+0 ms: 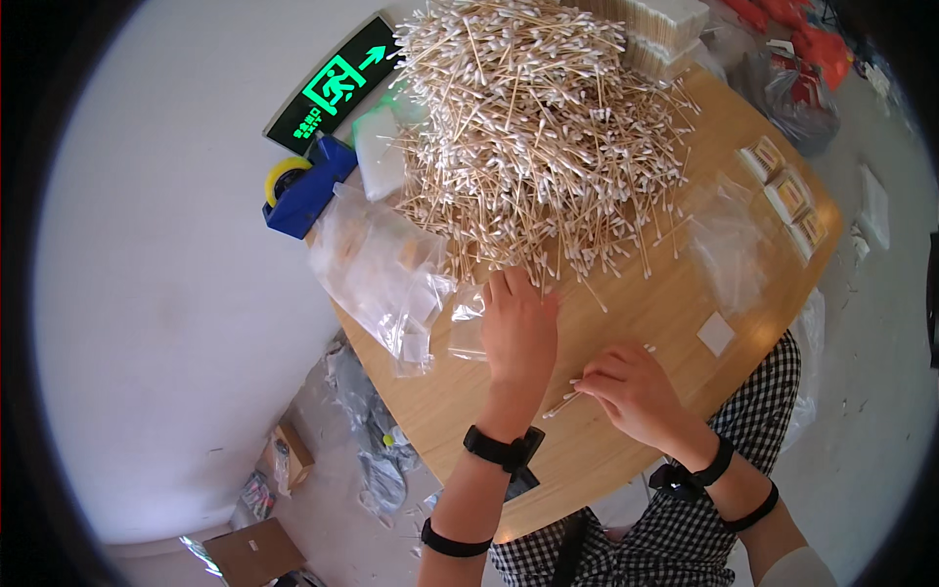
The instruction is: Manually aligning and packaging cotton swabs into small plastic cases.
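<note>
A large heap of loose cotton swabs [538, 127], thin wooden sticks with white tips, covers the far part of the table. At its near edge my left hand [521, 328] has its fingers bent and drawn together around swabs, whose number I cannot make out. My right hand [631, 393], closer to me and further right, pinches a few cotton swabs [559, 404] that stick out to the left of its fingertips. A clear plastic bag [469, 333] lies flat just left of my left hand. Near my right hand lies a small white square card [716, 335].
On the wooden table [626, 308], clear bags [381, 264] and a blue tape dispenser [311, 186] sit at the left. Small filled packs [788, 196] line the right edge, beside another clear bag [729, 245]. A lit green exit sign [333, 83] stands behind, and stacked white packs [665, 29] at the back.
</note>
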A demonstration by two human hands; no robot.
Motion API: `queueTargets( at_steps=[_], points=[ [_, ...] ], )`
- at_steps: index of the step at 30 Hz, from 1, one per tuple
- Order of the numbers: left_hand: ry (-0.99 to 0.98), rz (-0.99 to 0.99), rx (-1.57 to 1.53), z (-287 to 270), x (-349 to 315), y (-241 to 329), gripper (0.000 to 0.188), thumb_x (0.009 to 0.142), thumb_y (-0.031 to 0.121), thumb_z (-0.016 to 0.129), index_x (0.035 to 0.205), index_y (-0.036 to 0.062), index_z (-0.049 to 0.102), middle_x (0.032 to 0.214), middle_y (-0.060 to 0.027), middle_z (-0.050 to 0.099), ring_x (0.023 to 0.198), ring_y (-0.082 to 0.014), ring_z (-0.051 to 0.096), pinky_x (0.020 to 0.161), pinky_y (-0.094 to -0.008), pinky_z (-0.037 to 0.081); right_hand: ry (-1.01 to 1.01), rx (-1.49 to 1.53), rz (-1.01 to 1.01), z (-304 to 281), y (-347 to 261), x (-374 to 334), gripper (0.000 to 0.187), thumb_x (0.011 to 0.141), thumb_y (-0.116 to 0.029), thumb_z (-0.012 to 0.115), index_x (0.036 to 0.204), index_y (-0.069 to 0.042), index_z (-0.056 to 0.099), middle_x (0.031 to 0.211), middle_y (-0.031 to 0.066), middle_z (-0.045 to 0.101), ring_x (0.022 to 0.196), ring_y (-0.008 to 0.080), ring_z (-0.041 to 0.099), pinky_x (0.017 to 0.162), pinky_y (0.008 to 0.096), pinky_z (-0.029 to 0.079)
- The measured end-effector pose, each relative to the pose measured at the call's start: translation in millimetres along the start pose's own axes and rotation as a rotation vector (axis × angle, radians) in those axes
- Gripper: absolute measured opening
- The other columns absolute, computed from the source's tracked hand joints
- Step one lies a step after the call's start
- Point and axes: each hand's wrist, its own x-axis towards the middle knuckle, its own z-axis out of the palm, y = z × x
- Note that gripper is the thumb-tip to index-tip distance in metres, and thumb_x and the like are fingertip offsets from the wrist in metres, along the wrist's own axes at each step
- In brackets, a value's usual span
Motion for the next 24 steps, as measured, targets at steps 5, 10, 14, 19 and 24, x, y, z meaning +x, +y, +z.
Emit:
queueTargets(
  at_steps=[5, 10, 14, 19, 24],
  points=[
    [0.011, 0.007, -0.027, 4, -41, 2, 0.018, 0.083, 0.0, 0.063, 0.097, 0.0016, 0.054, 0.093, -0.0158, 0.057, 0.086, -0.037, 0.057, 0.071, -0.0457, 0.048, 0.008, -0.048, -0.054, -8, 9, -14, 0.021, 0.069, -0.004, 0.068, 0.089, -0.01, 0.068, 0.091, 0.0001, 0.062, 0.097, 0.0213, 0.057, 0.087, 0.0358, 0.046],
    [-0.047, 0.01, -0.073, -21, -105, 15, 0.016, 0.082, -0.003, 0.063, 0.095, 0.002, 0.057, 0.089, -0.0137, 0.059, 0.084, -0.0344, 0.059, 0.071, -0.0431, 0.05, -0.01, -0.07, -0.14, -12, 9, -18, 0.014, 0.073, -0.01, 0.064, 0.087, -0.009, 0.067, 0.092, 0.0, 0.062, 0.1, 0.0203, 0.057, 0.09, 0.0346, 0.046],
    [-0.093, 0.144, -0.134, -29, -132, 9, 0.023, 0.08, -0.006, 0.063, 0.101, 0.0015, 0.061, 0.1, -0.0134, 0.065, 0.094, -0.032, 0.062, 0.076, -0.0403, 0.052, -0.087, -0.061, -0.174, -9, -7, -15, 0.018, 0.077, -0.013, 0.062, 0.095, -0.008, 0.065, 0.103, 0.0024, 0.061, 0.107, 0.0208, 0.055, 0.094, 0.0356, 0.045],
    [-0.042, 0.079, -0.262, -33, -137, 24, 0.027, 0.078, -0.006, 0.066, 0.104, 0.0006, 0.063, 0.111, -0.0134, 0.066, 0.101, -0.0306, 0.063, 0.082, -0.039, 0.052, -0.021, -0.001, -0.061, -8, 3, -12, 0.03, 0.077, -0.01, 0.067, 0.106, -0.007, 0.063, 0.116, 0.0039, 0.06, 0.116, 0.0229, 0.054, 0.1, 0.0391, 0.041],
    [-0.042, 0.082, -0.222, -25, -148, 14, 0.037, 0.077, -0.003, 0.071, 0.112, 0.0001, 0.062, 0.113, -0.0143, 0.066, 0.104, -0.0322, 0.062, 0.094, -0.0423, 0.048, -0.134, 0.013, -0.083, -14, 12, -18, 0.041, 0.073, -0.008, 0.072, 0.113, -0.009, 0.063, 0.121, 0.0052, 0.06, 0.123, 0.0239, 0.05, 0.103, 0.0422, 0.039]
  ],
)
